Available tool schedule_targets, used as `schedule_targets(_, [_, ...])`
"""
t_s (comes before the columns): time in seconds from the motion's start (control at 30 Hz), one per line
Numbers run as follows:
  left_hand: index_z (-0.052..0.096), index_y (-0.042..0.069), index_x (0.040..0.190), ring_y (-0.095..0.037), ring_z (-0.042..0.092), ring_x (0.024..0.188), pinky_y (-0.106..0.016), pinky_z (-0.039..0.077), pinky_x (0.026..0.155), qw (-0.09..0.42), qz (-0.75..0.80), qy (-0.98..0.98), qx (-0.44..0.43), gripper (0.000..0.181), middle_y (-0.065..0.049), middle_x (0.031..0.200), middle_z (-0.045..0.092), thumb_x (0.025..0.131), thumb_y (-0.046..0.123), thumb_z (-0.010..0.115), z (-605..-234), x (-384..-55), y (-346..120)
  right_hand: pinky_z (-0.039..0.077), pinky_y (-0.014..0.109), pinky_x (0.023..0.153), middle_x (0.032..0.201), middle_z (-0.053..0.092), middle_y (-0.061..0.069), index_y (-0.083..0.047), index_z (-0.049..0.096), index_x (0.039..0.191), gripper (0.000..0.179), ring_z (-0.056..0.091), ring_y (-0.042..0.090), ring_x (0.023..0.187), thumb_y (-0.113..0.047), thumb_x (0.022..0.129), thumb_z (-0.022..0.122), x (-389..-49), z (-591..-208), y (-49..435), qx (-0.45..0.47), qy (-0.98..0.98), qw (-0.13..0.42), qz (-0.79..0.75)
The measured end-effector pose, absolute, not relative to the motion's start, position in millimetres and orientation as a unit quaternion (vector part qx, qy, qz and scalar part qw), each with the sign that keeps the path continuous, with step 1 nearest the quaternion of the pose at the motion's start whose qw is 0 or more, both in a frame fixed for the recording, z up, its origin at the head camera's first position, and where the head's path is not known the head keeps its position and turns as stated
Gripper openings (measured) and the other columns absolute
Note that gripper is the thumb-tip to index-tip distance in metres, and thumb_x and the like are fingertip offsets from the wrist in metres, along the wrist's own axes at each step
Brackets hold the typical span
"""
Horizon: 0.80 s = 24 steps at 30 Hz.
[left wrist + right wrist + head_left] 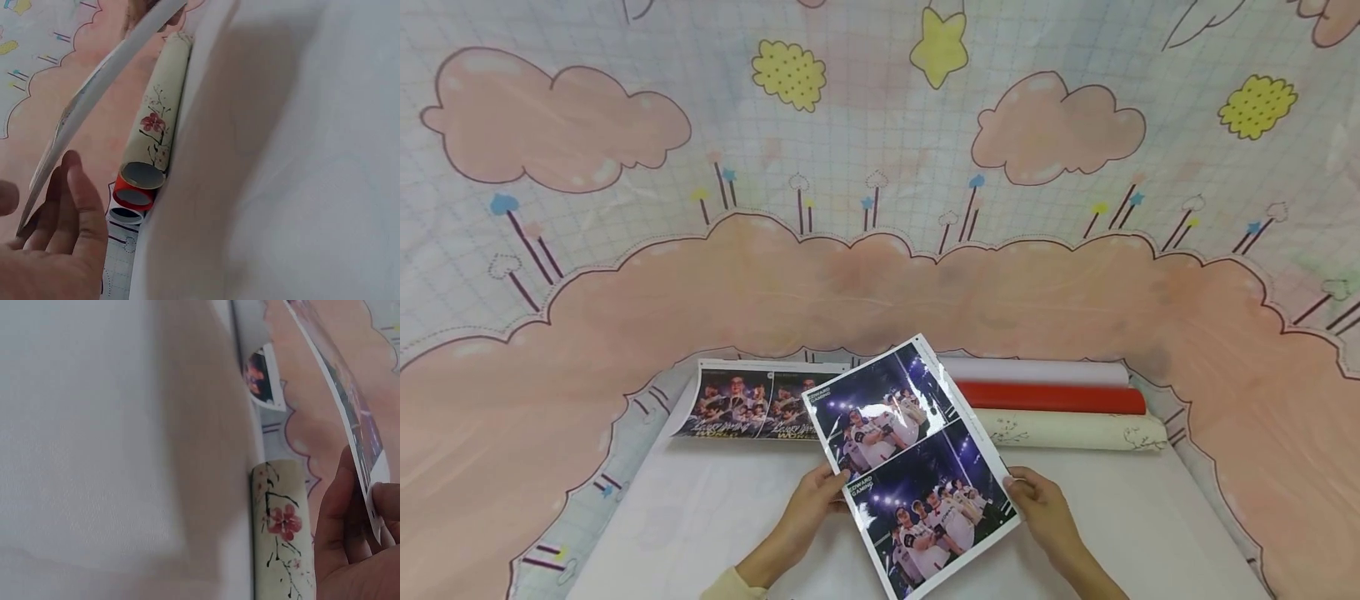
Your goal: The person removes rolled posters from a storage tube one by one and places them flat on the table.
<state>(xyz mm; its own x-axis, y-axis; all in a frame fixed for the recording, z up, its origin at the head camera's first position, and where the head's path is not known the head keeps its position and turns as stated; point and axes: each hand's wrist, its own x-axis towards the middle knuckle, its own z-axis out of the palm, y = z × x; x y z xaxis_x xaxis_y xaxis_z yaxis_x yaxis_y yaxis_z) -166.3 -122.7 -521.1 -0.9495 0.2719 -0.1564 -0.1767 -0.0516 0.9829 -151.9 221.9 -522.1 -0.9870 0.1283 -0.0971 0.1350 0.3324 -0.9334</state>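
A glossy photo print [917, 475], with two stacked pictures of a group in white shirts, is held tilted above the white table [700, 508]. My left hand [811, 504] grips its left edge, and my right hand [1043, 510] pinches the right edge between thumb and fingers. From the left wrist view the print [94, 90] appears nearly edge-on, with the left fingers [86, 206] along its back. The right wrist view shows the print [340, 403] bowed slightly, the right thumb on its front and the fingers behind.
Behind the held print lie a cream roll with blossom branches [1075, 431], a red roll [1060, 397] and a white roll [1045, 371]. A second, curling photo print [730, 404] lies at the back left. A patterned cloth [850, 287] hangs behind the table.
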Motion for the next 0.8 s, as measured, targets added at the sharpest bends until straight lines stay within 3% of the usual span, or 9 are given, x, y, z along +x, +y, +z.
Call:
schedule_targets(0.4, [0.054,-0.008,0.118,-0.011,0.066,0.079,-0.036,0.056,0.073,0.227,0.664,0.707,0.088,0.037,-0.014,0.098,0.071,0.094,0.020,0.051,-524,-165,-110,0.050,0.023,0.065,0.096,0.072,0.015,-0.002,0.060,0.117,0.029,0.066,0.010,0.070,-0.018,0.093,0.056,-152,-520,229,0.115,0.823,-0.002,-0.557])
schedule_targets(0.8, [0.053,-0.010,0.118,-0.015,0.066,0.076,-0.039,0.056,0.071,0.148,0.656,0.738,0.058,0.033,-0.019,0.096,0.070,0.095,0.014,0.049,-519,-167,-114,0.048,0.022,0.061,0.088,0.073,0.012,-0.003,0.063,0.108,0.023,0.063,0.010,0.069,-0.015,0.089,0.060,-154,-529,222,0.110,0.829,0.026,-0.548])
